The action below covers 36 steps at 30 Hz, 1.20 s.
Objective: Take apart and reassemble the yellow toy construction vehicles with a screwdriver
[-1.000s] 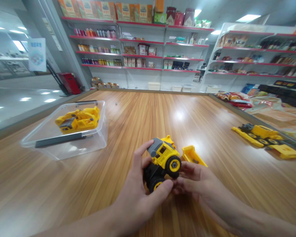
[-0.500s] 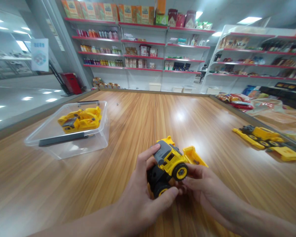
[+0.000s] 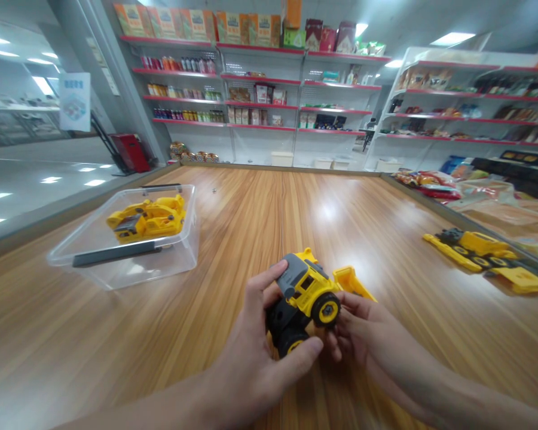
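Observation:
A yellow, grey and black toy wheel loader [image 3: 311, 289] is held tilted just above the table. My left hand [image 3: 260, 340] is wrapped round its rear, with the index finger on the grey hood and the thumb near the lower black wheel [image 3: 291, 340]. My right hand [image 3: 367, 328] is closed at the front, its fingertips by the yellow-hubbed front wheel [image 3: 326, 310]. The yellow bucket [image 3: 352, 282] sticks out beyond those fingers. Some right fingertips are hidden behind the wheel.
A clear plastic box [image 3: 137, 272] with yellow toy parts [image 3: 150, 218] stands on the wooden table [image 3: 251, 209] at left. Another yellow toy vehicle [image 3: 482, 248], with loose parts around it, lies at right. A tiny object [image 3: 214, 190] lies farther back. Stocked shelves [image 3: 260, 77] stand behind.
The toy loader has turned very slightly in my left hand. My right fingers have shifted around the front wheel, and the lower ones have spread a little downward.

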{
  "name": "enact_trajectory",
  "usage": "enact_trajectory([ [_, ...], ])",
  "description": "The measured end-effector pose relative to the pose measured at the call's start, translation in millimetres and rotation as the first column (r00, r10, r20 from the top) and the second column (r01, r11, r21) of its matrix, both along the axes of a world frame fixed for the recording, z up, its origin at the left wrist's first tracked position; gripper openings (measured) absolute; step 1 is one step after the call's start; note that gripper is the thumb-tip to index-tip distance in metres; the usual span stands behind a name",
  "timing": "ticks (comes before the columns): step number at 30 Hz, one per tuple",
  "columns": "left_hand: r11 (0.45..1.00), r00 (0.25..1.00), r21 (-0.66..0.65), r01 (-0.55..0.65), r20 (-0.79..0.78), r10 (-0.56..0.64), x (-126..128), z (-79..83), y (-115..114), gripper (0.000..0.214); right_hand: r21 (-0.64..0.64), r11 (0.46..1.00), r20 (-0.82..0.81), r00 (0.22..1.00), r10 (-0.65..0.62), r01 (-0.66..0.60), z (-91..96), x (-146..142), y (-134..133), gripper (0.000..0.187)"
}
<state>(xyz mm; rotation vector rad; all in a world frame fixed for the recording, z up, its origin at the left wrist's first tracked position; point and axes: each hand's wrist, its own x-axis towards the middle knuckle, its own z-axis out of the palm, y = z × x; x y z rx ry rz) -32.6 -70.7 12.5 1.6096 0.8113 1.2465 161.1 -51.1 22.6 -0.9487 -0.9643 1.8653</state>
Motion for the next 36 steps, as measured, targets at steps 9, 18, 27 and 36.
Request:
enact_trajectory([
  [9, 0.997, 0.989, -0.070, 0.043, 0.143, -0.032, 2, 3.1, 1, 0.075, 0.005, 0.999, -0.004, 0.999, 0.054, -0.054, 4.4, -1, -3, 0.029],
  [18, 0.993, 0.985, -0.112, 0.026, 0.170, -0.006, 2, 4.0, 2, 0.072, 0.030, 0.994, 0.047, 0.993, 0.105, -0.106, 2.9, 3, -3, 0.027],
  [27, 0.989, 0.973, -0.107, 0.099, 0.218, -0.074, 2, 4.4, -1, 0.074, -0.114, 0.981, 0.107, 0.980, 0.168, -0.156, 1.2, 7, -5, 0.040],
  [36, 0.988, 0.972, -0.098, 0.121, 0.213, -0.098, -1, 3.0, -1, 0.078, -0.185, 0.975, 0.271, 0.947, 0.174, -0.126, 10.7, 4, -8, 0.051],
])
